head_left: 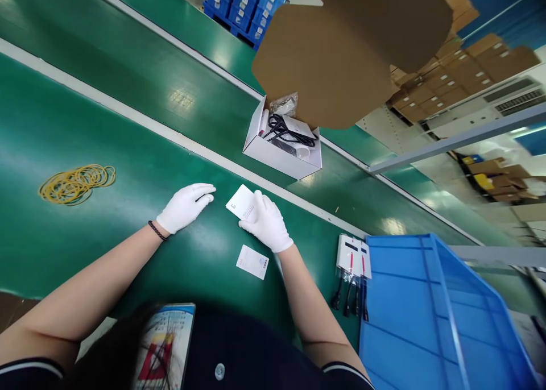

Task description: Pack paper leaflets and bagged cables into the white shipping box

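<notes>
— Holding anything, those two gloved hands?

— The right hand (267, 222) grips a small white booklet (241, 203), fingers curled over its near edge, lifting it just off the green table (51, 128). The left hand (184, 207) holds nothing; it rests palm down on the table with fingers loosely together, just beside the booklet but not touching it.

— Where on the table is that?

— Around the middle, close to the pale strip that runs along the far edge of this surface.

— What lies around them?

— A white card (252, 261) lies flat nearer the person, just below the right wrist. Beyond the strip sits an open white box (279, 151) with black cables (284, 129) inside, its brown cardboard lid (328, 66) raised. A heap of yellow rubber bands (77, 183) lies well apart toward the left edge. At the right edge a blue crate (430, 316) stands, with white tagged packets (353, 259) just beside it.
</notes>
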The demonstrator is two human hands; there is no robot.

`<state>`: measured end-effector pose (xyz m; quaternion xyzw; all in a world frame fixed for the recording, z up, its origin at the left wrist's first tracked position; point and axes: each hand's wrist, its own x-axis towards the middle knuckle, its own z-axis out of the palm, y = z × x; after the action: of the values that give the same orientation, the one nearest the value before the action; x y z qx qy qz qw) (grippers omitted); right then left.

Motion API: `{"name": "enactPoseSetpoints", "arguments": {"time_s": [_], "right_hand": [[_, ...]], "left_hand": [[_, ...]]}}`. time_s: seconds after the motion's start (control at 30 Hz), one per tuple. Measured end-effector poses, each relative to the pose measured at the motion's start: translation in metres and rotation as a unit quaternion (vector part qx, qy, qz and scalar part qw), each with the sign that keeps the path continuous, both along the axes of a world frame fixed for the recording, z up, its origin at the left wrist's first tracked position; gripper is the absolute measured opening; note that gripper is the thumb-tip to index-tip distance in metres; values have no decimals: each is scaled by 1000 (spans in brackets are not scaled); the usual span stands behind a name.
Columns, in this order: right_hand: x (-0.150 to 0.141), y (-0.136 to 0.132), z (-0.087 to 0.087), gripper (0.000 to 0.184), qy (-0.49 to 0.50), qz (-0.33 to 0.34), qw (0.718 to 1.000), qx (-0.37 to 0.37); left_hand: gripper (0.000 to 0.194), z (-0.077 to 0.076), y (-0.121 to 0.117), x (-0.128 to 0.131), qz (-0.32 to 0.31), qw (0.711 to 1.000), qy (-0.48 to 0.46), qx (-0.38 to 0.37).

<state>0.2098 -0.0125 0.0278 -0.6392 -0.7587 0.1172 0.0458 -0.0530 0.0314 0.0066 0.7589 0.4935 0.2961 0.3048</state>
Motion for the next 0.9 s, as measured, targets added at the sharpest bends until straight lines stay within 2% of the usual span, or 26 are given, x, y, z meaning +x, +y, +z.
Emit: {"name": "enactPoseSetpoints", "arguments": {"time_s": [0.13,0.23,0.33,0.43,0.5,0.57,0.63,0.67,0.73,0.83,0.9], "right_hand": [[13,-4,-1,96,80,-51,995,-28],[25,-9,-6,96,179,-110,977,-32],[32,-15,-8,98,262,-138,955,7],[29,-25,-1,100,316,-102,940,74],[23,-32,5,101,319,-59,939,113],[14,-38,9,102,284,-10,948,142],[5,-41,10,102,227,44,962,148],[0,-41,9,99,196,66,968,142],[-10,-40,8,86,139,97,979,114],[-21,-37,8,63,81,114,988,67],[-23,-37,11,61,67,101,991,61]], "left_hand": [[39,-2,1,-1,-3,1000,0,8],[40,-4,1,-1,-4,1000,-8,14],[39,0,-3,1,5,999,-34,0],[40,12,-13,5,12,991,-104,-79],[51,22,-22,8,-23,962,-202,-181],[66,30,-30,10,-95,906,-303,-280],[75,35,-35,11,-165,863,-351,-324],[75,36,-37,12,-184,860,-349,-324],[70,34,-38,12,-185,885,-303,-302],[46,28,-38,14,-115,941,-187,-259],[28,25,-38,15,-83,967,-127,-203]]}}
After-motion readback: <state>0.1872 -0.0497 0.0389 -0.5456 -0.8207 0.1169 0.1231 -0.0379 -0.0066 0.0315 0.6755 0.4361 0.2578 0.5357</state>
